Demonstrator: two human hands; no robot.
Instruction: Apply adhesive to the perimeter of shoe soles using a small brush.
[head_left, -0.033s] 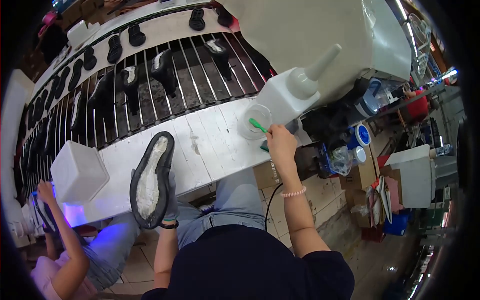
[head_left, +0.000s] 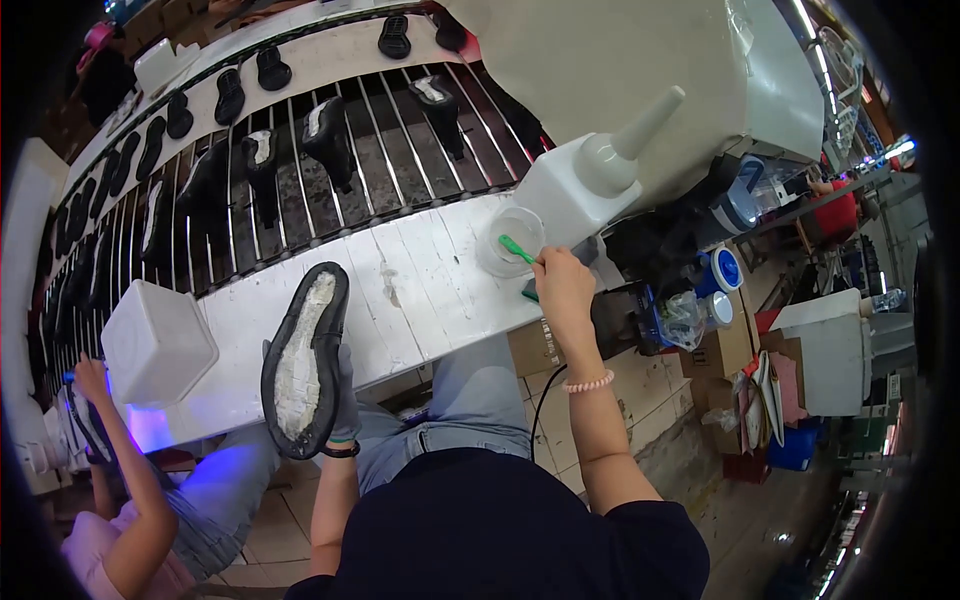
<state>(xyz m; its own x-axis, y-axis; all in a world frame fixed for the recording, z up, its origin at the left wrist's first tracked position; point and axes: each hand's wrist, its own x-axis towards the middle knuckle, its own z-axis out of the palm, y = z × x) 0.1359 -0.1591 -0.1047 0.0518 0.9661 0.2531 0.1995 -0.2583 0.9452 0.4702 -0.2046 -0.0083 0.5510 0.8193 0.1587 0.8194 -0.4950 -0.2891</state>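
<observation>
- The black shoe upper (head_left: 303,365) was bottom-up at the lower left of the frame, held off the near edge of the white table (head_left: 420,292). No sole was on it at that point.
- Left hand (head_left: 347,405), in a grey glove, had it from behind. Most of those fingers were hidden, but they looked wrapped around the upper.
- Right hand (head_left: 562,290), bare, had its fingers pinched together on a small green brush (head_left: 515,248), just right of the middle of the frame.
- Done so far, as far as I could tell: the pale filling (head_left: 297,380) sat in the middle of the bottom, with the black rim showing all round. Couldn't tell whether that rim was already coated.
- The brush head was down in the clear plastic cup (head_left: 488,262), well apart from the upper, so my read was a loading step, with no brushing going on right then. Too blurry to tell how much was in the cup.
- Other uppers (head_left: 328,145) lay along the barred rack (head_left: 384,142) at upper left, with loose black soles (head_left: 229,95) on the strip beyond. I'd call the joining not yet done on those, and on this one too.
</observation>
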